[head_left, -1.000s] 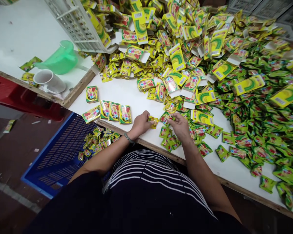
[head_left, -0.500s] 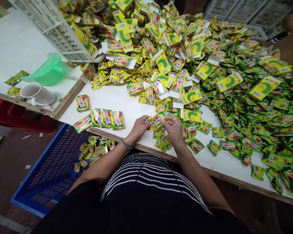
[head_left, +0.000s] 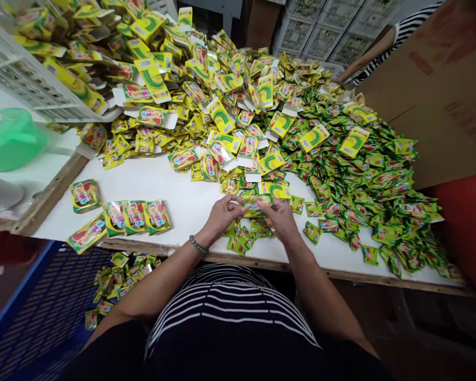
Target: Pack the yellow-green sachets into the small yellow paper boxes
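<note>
A worker's two hands meet at the near side of a white desk, the left hand and right hand pinching green-and-yellow sachets between their fingertips just above its surface; motion blur hides the exact count. A beaded bracelet circles the left wrist. Loose green sachets lie beneath and between the hands, near the desk's front edge.

At the left of the desk, three printed cartons stand side by side in a row, with a tilted carton against the row's left end and a single carton behind it. A broad heap of sachets spreads over the desk's far and right sides, scattered with open-flapped yellow cartons.

Below the desk's left front edge, a blue crate contains more sachets. A white plastic crate leans at the desk's far left, with a translucent green vessel left of the desk. Beyond the desk's far right, another person's striped sleeve shows behind a large cardboard box.
</note>
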Motion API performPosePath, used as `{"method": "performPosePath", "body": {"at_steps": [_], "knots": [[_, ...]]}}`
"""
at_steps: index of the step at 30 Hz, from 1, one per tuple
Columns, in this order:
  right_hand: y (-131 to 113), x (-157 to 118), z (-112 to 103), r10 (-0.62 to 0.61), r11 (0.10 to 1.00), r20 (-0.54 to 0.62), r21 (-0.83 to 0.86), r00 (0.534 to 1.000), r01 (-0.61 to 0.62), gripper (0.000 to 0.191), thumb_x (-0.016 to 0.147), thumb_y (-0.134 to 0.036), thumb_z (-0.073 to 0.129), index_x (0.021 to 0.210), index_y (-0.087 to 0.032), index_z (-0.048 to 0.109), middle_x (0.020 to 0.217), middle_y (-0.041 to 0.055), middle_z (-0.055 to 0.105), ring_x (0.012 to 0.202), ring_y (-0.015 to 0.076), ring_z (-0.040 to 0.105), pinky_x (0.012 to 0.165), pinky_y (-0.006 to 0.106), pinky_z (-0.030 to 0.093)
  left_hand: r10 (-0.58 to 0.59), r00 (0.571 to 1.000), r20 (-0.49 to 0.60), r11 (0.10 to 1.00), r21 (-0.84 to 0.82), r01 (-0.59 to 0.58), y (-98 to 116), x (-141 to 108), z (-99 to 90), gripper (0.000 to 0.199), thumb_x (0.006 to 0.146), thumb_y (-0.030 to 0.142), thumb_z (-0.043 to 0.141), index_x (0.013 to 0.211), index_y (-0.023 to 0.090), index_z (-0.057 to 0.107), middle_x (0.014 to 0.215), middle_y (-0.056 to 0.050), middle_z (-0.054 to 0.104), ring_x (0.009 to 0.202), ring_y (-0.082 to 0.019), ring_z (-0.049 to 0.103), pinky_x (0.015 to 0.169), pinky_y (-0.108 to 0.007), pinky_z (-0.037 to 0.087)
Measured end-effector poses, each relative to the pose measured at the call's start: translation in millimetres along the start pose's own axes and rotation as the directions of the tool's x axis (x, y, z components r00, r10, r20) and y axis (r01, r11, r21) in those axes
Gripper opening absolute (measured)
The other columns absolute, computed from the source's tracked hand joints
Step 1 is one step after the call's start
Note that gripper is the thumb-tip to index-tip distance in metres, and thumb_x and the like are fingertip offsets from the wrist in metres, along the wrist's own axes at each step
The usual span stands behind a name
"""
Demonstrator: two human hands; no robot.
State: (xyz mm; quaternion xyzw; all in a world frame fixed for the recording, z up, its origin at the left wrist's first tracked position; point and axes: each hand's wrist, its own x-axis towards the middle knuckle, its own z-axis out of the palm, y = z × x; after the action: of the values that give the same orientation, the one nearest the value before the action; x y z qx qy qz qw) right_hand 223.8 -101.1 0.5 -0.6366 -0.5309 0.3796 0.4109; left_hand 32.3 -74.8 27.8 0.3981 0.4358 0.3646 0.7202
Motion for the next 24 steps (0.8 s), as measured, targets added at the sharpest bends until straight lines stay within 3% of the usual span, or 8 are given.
{"method": "performPosePath", "body": {"at_steps": [3, 7, 11, 14, 17, 20, 22, 24], "knots": [[13, 24, -39, 0.181, 0.971, -0.197, 0.193, 0.964, -0.143, 0.042, 0.069, -0.058, 0.071, 0.086, -0.02, 0.065, 0.074, 0.0028, 0.071, 0.072, 0.0198, 0.067, 0.066, 0.033, 0.055, -0.084, 0.996, 0.015, 0.996, 0.025, 0.084, -2, 2, 2.0, 0.034, 0.071, 0.034, 0.08, 0.087, 0.015, 0.057, 0.069, -0.002, 0.07, 0.061, -0.012, 0.066, 0.061, -0.023, 0.05], [26, 49, -65, 0.27, 0.953, -0.164, 0.187, 0.949, -0.238, 0.039, 0.059, -0.054, 0.078, 0.073, -0.021, 0.063, 0.061, 0.0002, 0.065, 0.062, 0.0196, 0.064, 0.059, 0.033, 0.053, -0.214, 0.976, 0.05, 0.977, -0.01, 0.215, -11, 2, 3.3, 0.029, 0.074, 0.033, 0.079, 0.084, 0.014, 0.058, 0.074, -0.004, 0.071, 0.063, -0.011, 0.067, 0.061, -0.022, 0.051], [20, 43, -51, 0.102, 0.993, -0.166, -0.047, 0.981, -0.111, 0.035, 0.069, -0.054, 0.073, 0.073, -0.02, 0.065, 0.071, 0.0043, 0.067, 0.074, 0.0224, 0.063, 0.067, 0.035, 0.054, -0.26, 0.965, -0.018, 0.964, -0.056, 0.259, -13, 1, 5.6, 0.034, 0.072, 0.04, 0.08, 0.086, 0.014, 0.062, 0.082, -0.006, 0.071, 0.068, -0.011, 0.068, 0.066, -0.022, 0.052], [3, 19, -25, -0.223, 0.94, -0.291, -0.315, 0.93, 0.126, 0.032, 0.076, -0.051, 0.068, 0.081, -0.019, 0.068, 0.097, 0.0105, 0.066, 0.094, 0.0256, 0.062, 0.082, 0.04, 0.054, -0.248, 0.968, -0.024, 0.964, -0.105, 0.244, -6, -2, 4.9, 0.044, 0.071, 0.053, 0.078, 0.084, 0.013, 0.064, 0.084, -0.009, 0.072, 0.072, -0.014, 0.068, 0.069, -0.025, 0.053], [-16, -13, 9, -0.564, 0.732, -0.056, -0.497, 0.824, 0.467, 0.017, 0.085, -0.034, 0.062, 0.091, -0.021, 0.07, 0.119, 0.0138, 0.06, 0.113, 0.0273, 0.056, 0.096, 0.045, 0.048, -0.224, 0.974, -0.024, 0.958, -0.19, 0.216, 1, -3, -1.0, 0.051, 0.068, 0.059, 0.077, 0.083, 0.012, 0.066, 0.078, -0.009, 0.072, 0.07, -0.015, 0.067, 0.067, -0.026, 0.052], [-26, -41, 40, -0.669, 0.547, 0.264, -0.457, 0.694, 0.701, 0.02, 0.087, -0.016, 0.053, 0.097, -0.022, 0.069, 0.131, 0.0128, 0.058, 0.124, 0.0277, 0.052, 0.101, 0.047, 0.045, -0.162, 0.985, -0.062, 0.968, -0.206, 0.146, 4, -2, -15.7, 0.046, 0.058, 0.049, 0.086, 0.075, 0.011, 0.066, 0.065, -0.002, 0.066, 0.057, -0.009, 0.058, 0.056, -0.021, 0.045], [-28, -51, 53, -0.662, 0.556, 0.343, -0.37, 0.666, 0.744, 0.02, 0.087, -0.014, 0.053, 0.095, -0.023, 0.069, 0.132, 0.0121, 0.059, 0.125, 0.0278, 0.051, 0.1, 0.047, 0.045, -0.139, 0.983, -0.122, 0.976, -0.182, 0.116, 4, -3, -30.7, 0.045, 0.049, 0.038, 0.091, 0.074, 0.011, 0.066, 0.061, 0.001, 0.065, 0.052, -0.007, 0.055, 0.052, -0.02, 0.041], [-31, -52, 55, -0.624, 0.672, 0.316, -0.25, 0.715, 0.697, 0.013, 0.088, -0.021, 0.057, 0.092, -0.023, 0.069, 0.122, 0.0109, 0.064, 0.115, 0.0261, 0.057, 0.095, 0.044, 0.048, -0.103, 0.98, -0.17, 0.987, -0.143, 0.079, 3, -7, -47.6, 0.05, 0.045, 0.034, 0.093, 0.082, 0.012, 0.068, 0.065, 0.0, 0.068, 0.055, -0.009, 0.057, 0.055, -0.022, 0.044]]}}
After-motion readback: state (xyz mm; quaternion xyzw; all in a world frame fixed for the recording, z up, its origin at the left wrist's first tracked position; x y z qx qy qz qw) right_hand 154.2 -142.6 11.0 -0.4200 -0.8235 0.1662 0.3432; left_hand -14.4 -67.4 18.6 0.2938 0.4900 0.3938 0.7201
